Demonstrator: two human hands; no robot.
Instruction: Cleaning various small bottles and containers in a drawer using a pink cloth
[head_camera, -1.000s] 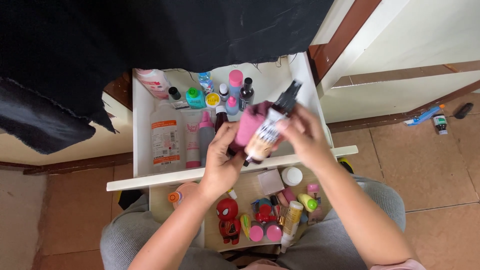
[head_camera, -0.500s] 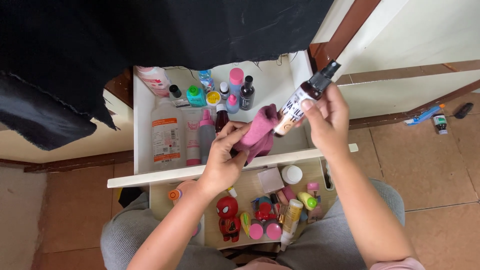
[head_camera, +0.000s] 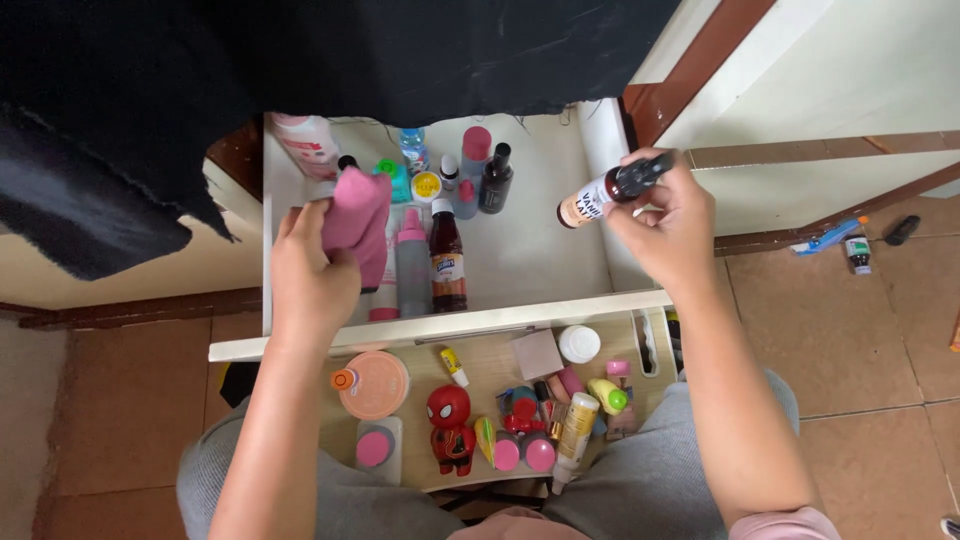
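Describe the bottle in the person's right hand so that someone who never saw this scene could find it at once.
Start at the open white drawer below the black cloth. Over its right wall, the right hand holds a small spray bottle tilted almost flat, apart from the bottles standing at the back. It alone has a black spray top with a brown body and a pale label, and it alone is lifted off the drawer.

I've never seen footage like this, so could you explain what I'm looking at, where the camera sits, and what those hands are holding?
There is no machine here: the camera is worn on a person's head and looks down at their two bare hands. The left hand holds a pink cloth over an open white drawer with bottles standing in it. The right hand holds a small brown spray bottle by the drawer's right edge. Below, on a wooden board over the person's lap, lie small toiletries and a red toy figure.
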